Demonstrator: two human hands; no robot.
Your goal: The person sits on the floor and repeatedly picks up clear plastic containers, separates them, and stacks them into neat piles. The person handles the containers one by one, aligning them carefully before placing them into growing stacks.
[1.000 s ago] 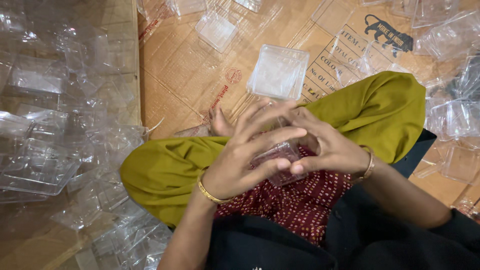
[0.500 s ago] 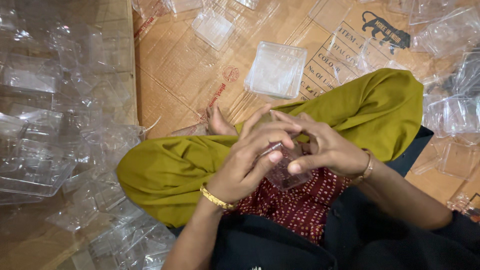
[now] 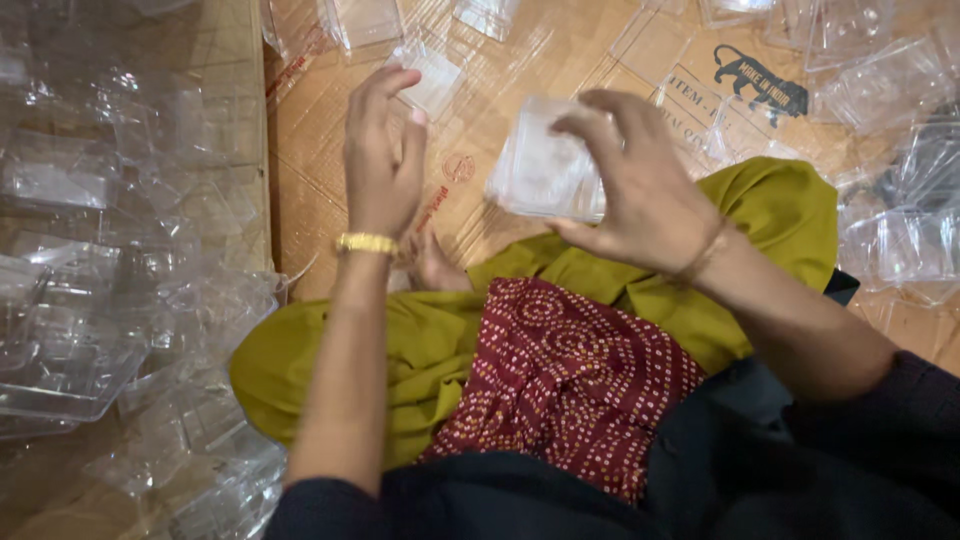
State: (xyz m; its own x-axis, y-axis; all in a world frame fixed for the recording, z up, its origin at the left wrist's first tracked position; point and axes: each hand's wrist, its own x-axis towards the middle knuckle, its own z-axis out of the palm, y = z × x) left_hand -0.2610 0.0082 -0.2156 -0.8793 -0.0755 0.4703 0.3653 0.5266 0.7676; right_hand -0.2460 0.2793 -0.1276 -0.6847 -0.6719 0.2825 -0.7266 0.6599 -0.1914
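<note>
My right hand (image 3: 645,195) is stretched out over the brown cardboard sheet (image 3: 560,50), its fingers clasped on a square clear plastic box (image 3: 540,170). My left hand (image 3: 385,150) hovers to the left of it with the fingers apart and nothing in them. Just beyond its fingertips a small clear plastic tray (image 3: 432,78) lies on the cardboard. Below both hands are my crossed legs in olive-green trousers (image 3: 420,350) and a dark red dotted cloth (image 3: 570,380). A bare foot (image 3: 435,265) shows between my arms.
A big heap of clear plastic containers (image 3: 110,280) covers the left side. More clear boxes (image 3: 890,150) lie scattered at the right and along the top edge (image 3: 360,20).
Both hands were together over my lap, working on a small clear box. They have since separated and moved forward; the right hand now grips a clear box over the cardboard, the left is free.
</note>
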